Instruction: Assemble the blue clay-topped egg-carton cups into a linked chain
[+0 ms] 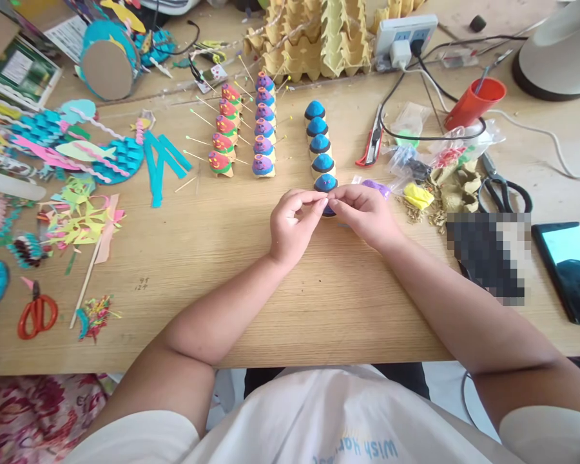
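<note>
A row of egg-carton cups [322, 145], capped in blue clay with dark bands, lies lengthwise ahead of me. My left hand [292, 225] and my right hand [365, 212] meet over its near end, fingertips pinched together and almost touching. Whatever the fingertips hold, if anything, is too small to make out, and they partly hide the front cup. To the left stand two finished-looking caterpillars: one with red and green clay [225, 132], one with purple clay [263, 129], both with faces and thin pins sticking out. Purple clay [377, 188] lies just behind my right hand.
Right of the row are a red utility knife [370, 145], yellow clay [418, 196], black scissors [505, 192], a red cup [476, 103] and a phone [568, 270]. Egg trays [314, 58] and a power strip [406, 38] stand behind. Orange-handled scissors [37, 316] and paper scraps [84, 219] lie left.
</note>
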